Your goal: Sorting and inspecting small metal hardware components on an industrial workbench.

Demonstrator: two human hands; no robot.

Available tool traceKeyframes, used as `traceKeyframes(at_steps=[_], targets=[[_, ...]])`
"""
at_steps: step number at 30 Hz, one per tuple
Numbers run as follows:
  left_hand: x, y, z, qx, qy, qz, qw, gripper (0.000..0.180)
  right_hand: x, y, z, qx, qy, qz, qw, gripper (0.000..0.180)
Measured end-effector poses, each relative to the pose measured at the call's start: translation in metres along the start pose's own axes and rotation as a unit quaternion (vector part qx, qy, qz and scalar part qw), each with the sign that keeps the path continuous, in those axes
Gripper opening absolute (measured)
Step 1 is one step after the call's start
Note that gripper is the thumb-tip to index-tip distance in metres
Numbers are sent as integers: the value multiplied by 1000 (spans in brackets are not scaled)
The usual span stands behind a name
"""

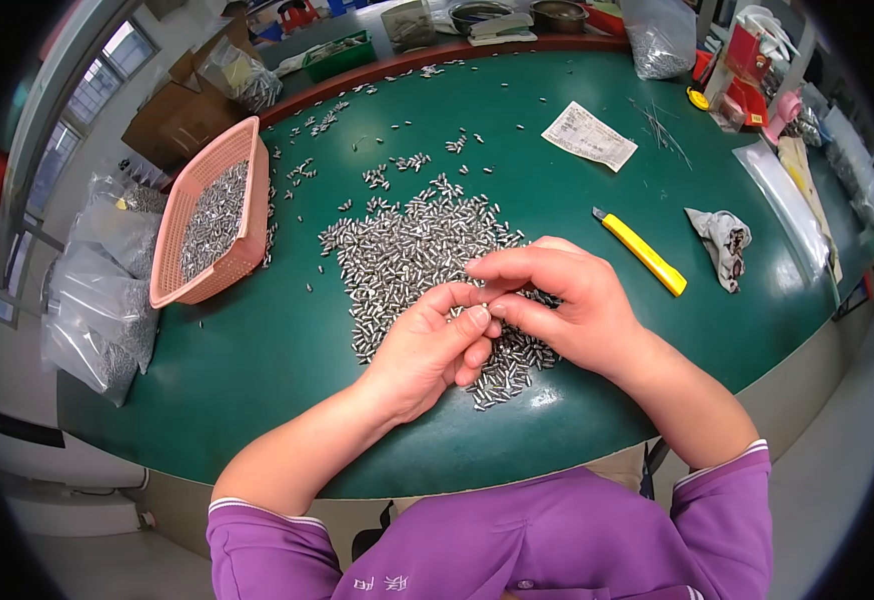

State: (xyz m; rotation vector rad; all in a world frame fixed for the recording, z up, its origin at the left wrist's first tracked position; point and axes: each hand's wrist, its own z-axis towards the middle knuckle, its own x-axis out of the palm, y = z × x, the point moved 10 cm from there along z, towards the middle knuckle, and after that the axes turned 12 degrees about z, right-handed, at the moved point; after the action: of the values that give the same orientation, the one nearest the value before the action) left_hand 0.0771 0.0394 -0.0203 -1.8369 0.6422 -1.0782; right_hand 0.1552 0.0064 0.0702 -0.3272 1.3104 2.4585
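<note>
A broad heap of small silvery metal pins (407, 250) lies on the green table, below and around both hands. Over the near right part of the heap, my left hand (419, 345) is closed, its thumb and fingertips pinched together. My right hand (572, 300) comes in from the right with curved fingers, its thumb tip meeting the left fingertips. Whatever sits between the fingertips is too small and too covered to name.
A pink basket (227, 285) of similar pins stands at left, beside clear plastic bags (107, 310). Right of the heap lie a yellow utility knife (642, 252), a crumpled wrapper (725, 245) and a paper slip (589, 136). Thin wires (662, 130) and loose pins are scattered farther back.
</note>
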Motion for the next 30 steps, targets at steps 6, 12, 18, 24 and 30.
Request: traceKeyframes(at_steps=[6,12,18,24,30], targets=[[-2,-3,1,12,3,16,1000,16,-11,-4,-1,3,-23,-171,985,31],[1,-2,1,4,11,9,1000,19,5,-36,-11,81,61,-145,984,17],[-2,-5,0,10,-5,-3,1000,19,2,-28,-5,48,21,-149,988,11],[-4,0,1,5,-9,23,1000,16,-11,-15,0,35,-27,-62,997,10],[-4,0,0,1,-20,26,999,16,8,-29,-5,127,22,142,981,15]])
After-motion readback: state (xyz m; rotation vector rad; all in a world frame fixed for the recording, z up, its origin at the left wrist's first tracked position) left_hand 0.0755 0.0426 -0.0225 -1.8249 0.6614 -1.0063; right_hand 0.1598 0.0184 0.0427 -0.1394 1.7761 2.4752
